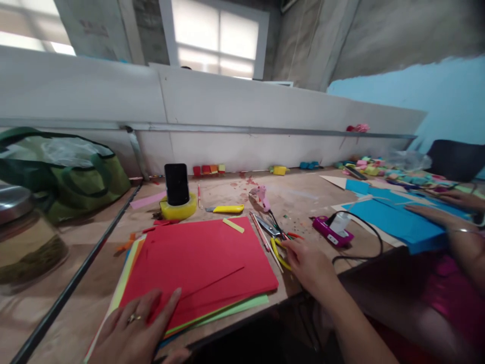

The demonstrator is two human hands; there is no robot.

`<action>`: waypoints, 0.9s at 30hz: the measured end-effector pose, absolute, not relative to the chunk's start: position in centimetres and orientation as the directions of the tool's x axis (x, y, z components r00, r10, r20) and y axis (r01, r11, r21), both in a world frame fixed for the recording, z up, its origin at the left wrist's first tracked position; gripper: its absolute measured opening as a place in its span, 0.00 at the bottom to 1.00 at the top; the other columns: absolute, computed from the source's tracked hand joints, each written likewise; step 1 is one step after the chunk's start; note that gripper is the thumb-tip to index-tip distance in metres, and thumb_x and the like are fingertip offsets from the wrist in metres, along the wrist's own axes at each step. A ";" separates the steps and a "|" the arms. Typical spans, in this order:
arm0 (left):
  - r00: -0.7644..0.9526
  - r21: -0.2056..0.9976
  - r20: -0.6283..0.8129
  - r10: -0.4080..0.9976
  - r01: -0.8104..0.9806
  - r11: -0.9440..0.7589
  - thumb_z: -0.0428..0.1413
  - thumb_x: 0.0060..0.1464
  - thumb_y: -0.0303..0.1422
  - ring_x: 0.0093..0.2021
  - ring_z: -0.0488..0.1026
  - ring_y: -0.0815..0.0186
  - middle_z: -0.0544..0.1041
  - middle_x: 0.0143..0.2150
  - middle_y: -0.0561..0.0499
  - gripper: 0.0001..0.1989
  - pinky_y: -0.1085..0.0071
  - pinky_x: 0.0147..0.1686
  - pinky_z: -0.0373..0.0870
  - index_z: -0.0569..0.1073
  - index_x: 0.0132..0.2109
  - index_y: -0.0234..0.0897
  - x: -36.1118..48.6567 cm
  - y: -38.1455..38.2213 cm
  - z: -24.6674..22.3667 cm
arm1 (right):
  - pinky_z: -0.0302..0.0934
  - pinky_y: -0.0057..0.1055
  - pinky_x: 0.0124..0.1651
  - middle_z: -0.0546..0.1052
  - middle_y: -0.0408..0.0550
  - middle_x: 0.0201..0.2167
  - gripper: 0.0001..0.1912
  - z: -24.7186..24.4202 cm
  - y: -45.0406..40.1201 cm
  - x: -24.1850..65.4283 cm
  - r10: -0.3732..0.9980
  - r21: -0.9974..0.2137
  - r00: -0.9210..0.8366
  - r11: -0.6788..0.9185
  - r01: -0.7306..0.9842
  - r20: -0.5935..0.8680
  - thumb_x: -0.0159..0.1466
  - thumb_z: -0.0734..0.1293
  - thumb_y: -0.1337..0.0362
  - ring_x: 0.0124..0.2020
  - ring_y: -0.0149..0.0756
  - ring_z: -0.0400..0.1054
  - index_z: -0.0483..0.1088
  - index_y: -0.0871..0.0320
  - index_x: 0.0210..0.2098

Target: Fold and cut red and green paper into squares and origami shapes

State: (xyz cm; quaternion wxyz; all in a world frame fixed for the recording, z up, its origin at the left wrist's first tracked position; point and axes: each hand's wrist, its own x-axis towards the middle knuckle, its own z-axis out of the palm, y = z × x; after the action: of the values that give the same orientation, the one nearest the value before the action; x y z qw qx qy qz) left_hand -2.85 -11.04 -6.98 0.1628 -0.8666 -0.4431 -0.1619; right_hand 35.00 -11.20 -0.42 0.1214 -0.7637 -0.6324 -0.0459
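Observation:
My left hand rests flat with its fingers apart on the lower left of a stack of coloured paper, topped by a red sheet. A thin dark line, like a narrow strip or cut edge, runs slantwise across the red sheet. Right of the stack, my right hand has its fingers curled at the yellow looped handles of scissors; their blades are hard to make out. Beside them lie a pencil and a grey metal tool. A small yellow strip sits near the red sheet's top edge.
Behind the stack are a yellow utility knife, a phone propped in a tape roll and a pink glue gun. A purple power strip with a cable stands right. Another person's hand touches blue paper. A glass jar is left.

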 end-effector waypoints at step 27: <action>0.465 0.137 0.377 0.801 0.828 -0.544 0.51 0.60 0.45 0.54 0.71 0.54 0.73 0.56 0.47 0.20 0.58 0.51 0.72 0.71 0.58 0.49 -0.3 -10.9 -5.2 | 0.59 0.34 0.33 0.79 0.59 0.36 0.18 0.6 -9.4 38.7 0.938 0.118 0.346 -0.344 0.932 0.004 0.67 0.56 0.60 0.39 0.49 0.74 0.77 0.58 0.37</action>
State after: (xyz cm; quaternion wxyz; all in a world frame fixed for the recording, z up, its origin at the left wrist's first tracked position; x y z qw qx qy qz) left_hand -0.34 -10.86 -5.18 0.0326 -0.8552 -0.4762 -0.2021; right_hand 38.69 -9.41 0.57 -0.0474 -0.8189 -0.5709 -0.0353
